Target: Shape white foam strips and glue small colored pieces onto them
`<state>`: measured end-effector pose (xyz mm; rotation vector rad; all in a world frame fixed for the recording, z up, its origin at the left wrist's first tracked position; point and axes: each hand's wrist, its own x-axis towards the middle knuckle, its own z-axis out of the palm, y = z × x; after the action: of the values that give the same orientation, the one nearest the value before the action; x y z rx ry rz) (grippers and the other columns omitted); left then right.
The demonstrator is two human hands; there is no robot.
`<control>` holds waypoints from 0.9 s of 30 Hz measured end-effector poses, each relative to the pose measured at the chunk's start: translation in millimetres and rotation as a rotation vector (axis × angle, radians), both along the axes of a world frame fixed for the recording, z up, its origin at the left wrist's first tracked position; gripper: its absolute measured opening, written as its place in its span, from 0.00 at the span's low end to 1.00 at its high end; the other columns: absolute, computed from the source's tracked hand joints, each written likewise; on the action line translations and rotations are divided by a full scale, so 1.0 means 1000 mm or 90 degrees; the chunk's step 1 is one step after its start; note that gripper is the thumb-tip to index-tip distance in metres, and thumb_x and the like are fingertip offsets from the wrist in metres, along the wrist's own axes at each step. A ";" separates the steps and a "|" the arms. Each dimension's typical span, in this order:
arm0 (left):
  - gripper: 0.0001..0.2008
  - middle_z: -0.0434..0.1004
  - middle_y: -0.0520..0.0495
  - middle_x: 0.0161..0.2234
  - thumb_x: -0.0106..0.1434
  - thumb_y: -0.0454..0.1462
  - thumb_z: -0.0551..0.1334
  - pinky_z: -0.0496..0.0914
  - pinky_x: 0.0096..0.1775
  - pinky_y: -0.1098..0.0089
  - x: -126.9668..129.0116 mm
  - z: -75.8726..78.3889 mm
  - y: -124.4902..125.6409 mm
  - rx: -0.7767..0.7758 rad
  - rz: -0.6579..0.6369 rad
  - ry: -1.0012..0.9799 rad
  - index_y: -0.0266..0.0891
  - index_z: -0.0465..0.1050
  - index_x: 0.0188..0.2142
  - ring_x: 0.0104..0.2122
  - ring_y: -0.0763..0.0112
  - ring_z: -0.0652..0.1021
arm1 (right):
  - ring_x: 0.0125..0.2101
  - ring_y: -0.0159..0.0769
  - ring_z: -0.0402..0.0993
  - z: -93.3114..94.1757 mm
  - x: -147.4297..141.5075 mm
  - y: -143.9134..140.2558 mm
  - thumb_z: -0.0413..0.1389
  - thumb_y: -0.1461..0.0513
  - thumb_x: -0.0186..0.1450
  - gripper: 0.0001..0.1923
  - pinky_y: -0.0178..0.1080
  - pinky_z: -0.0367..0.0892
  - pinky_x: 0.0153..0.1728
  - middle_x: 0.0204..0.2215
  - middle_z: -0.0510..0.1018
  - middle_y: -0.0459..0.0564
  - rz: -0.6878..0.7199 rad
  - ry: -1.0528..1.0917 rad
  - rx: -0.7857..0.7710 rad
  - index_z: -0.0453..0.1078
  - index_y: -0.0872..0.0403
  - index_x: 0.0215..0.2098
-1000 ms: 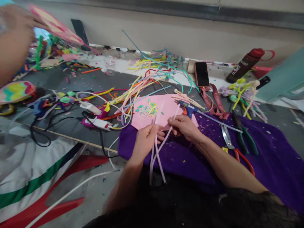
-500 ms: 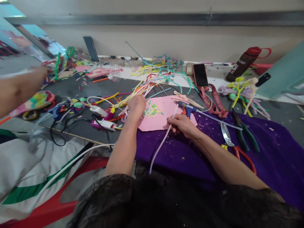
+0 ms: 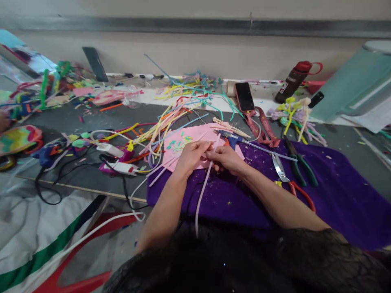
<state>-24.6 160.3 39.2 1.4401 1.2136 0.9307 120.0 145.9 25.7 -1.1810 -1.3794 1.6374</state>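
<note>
Over a pink sheet (image 3: 171, 138) my two hands meet, fingertips nearly touching. My right hand (image 3: 227, 158) is closed in a pinch on a long pale lilac pipe cleaner (image 3: 203, 191), which hangs down toward my lap. Closed as well, my left hand (image 3: 194, 156) has pale pink pipe cleaners (image 3: 159, 175) sticking out to its lower left; its fingertips are partly hidden. Small green and yellow clippings (image 3: 179, 143) lie on the sheet. A blue glue gun (image 3: 233, 140), with a clear glue stick in its back, rests just beyond my right hand.
Red-handled snips (image 3: 282, 171) and green-handled pliers (image 3: 297, 160) lie right on purple cloth (image 3: 336, 195). Behind are a bundle of pipe cleaners (image 3: 171, 118), a phone (image 3: 244, 97) and a dark bottle (image 3: 291, 83). White plugs (image 3: 120, 167) and cords (image 3: 88, 167) crowd the left.
My left hand has come from the pipe cleaner bundle to my right hand, bringing pale pink pipe cleaners. The view has swung right, and another person's arm at left has mostly left view.
</note>
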 end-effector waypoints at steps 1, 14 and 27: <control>0.22 0.77 0.44 0.33 0.53 0.49 0.60 0.69 0.31 0.71 0.003 -0.003 0.000 -0.021 -0.002 -0.045 0.33 0.75 0.38 0.32 0.68 0.76 | 0.07 0.22 0.57 0.000 -0.001 0.000 0.57 0.52 0.54 0.17 0.26 0.50 0.08 0.08 0.67 0.41 0.008 -0.016 0.007 0.63 0.57 0.20; 0.23 0.78 0.46 0.28 0.50 0.47 0.63 0.71 0.24 0.70 0.006 -0.005 -0.005 -0.183 -0.034 -0.095 0.36 0.72 0.43 0.21 0.69 0.76 | 0.16 0.22 0.57 -0.015 -0.002 0.011 0.51 0.53 0.58 0.17 0.27 0.51 0.17 0.16 0.64 0.40 -0.083 -0.044 0.186 0.68 0.59 0.24; 0.17 0.73 0.39 0.43 0.57 0.43 0.56 0.64 0.41 0.59 -0.057 -0.005 -0.010 0.217 0.290 0.733 0.41 0.72 0.44 0.44 0.52 0.70 | 0.11 0.21 0.57 -0.004 -0.002 0.002 0.54 0.52 0.57 0.17 0.28 0.50 0.12 0.14 0.66 0.41 -0.089 -0.015 0.106 0.66 0.58 0.22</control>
<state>-81.4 149.9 34.4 2.1236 2.3752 0.5634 117.6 147.5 21.3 -1.1743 -1.3877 1.3878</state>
